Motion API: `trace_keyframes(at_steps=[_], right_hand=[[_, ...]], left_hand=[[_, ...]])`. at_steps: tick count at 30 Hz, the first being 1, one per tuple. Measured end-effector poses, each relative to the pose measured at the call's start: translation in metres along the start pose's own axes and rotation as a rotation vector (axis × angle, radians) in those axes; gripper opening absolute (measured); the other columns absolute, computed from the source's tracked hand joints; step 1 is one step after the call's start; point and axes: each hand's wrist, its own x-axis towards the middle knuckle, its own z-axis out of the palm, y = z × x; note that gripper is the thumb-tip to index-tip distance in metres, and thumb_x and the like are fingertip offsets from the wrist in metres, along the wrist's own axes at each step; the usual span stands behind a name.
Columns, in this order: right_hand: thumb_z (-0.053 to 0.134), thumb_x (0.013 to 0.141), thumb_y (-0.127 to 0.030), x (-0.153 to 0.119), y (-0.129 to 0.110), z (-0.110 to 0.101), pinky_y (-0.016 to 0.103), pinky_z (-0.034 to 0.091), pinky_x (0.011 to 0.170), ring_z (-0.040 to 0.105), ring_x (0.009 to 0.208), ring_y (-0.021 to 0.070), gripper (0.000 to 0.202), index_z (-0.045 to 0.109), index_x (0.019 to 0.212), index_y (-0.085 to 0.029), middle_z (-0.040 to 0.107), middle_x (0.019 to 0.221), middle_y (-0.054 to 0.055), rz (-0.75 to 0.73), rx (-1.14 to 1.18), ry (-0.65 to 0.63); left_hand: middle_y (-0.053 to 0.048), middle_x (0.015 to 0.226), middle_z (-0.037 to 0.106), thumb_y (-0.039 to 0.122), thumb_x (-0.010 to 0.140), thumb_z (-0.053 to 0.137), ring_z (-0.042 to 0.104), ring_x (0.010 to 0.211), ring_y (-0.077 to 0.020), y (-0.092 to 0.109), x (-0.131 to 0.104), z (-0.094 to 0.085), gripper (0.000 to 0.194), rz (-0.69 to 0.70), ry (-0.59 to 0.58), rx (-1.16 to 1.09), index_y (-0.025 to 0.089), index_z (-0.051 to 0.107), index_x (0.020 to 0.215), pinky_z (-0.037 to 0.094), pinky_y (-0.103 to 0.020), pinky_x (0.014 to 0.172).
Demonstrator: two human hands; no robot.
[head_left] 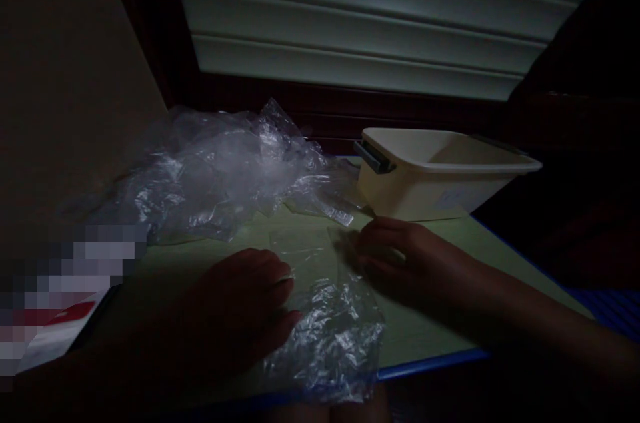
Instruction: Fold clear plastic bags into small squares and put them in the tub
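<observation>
Dimly lit, a clear plastic bag point(333, 336) lies crinkled between the two sets of fingers, flat against the worktop point(425, 323) on its far part and reaching over the blue near edge below them. The left hand point(245, 306) is palm down, its fingers bent loosely at the bag's left side; whether they pinch the film, I cannot tell. The right hand point(400, 253) comes in from the other side, thumb and fingers curved toward each other around a small gap, with the fingertips close to the bag's upper right part; the blur and shadow hide whether anything is gripped.

Beyond the left fingers, a loose heap of clear plastic point(220, 170) spreads across the far side, some of it reaching toward the right fingertips. Just past the right fingers stands an open cream bin point(415, 190) with dark handles. Farther off, above all the fingers, is a pale slatted panel point(360, 23).
</observation>
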Motion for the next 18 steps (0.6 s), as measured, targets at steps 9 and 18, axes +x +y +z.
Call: trace_keyframes(at_steps=[9, 18], right_hand=[[0.062, 0.087, -0.030, 0.042, 0.030, 0.015, 0.026, 0.043, 0.056, 0.060, 0.062, 0.0156, 0.020, 0.067, 0.080, -0.012, 0.068, 0.072, 0.005, 0.244, 0.114, -0.084], [0.058, 0.085, -0.013, 0.037, 0.020, 0.028, 0.026, 0.044, 0.060, 0.060, 0.067, 0.0150, 0.008, 0.064, 0.079, -0.013, 0.066, 0.077, 0.005, 0.229, 0.174, 0.008]], left_hand=[[-0.003, 0.076, 0.064, 0.020, 0.099, 0.040, 0.058, 0.071, -0.0189, -0.002, -0.001, 0.006, 0.032, 0.032, -0.008, -0.028, 0.018, 0.061, 0.074, 0.048, -0.031, 0.075], [-0.003, 0.080, 0.066, 0.016, 0.095, 0.041, 0.061, 0.076, -0.0183, -0.004, -0.004, 0.014, 0.027, -0.077, -0.035, -0.094, 0.019, 0.062, 0.078, 0.053, -0.032, 0.078]])
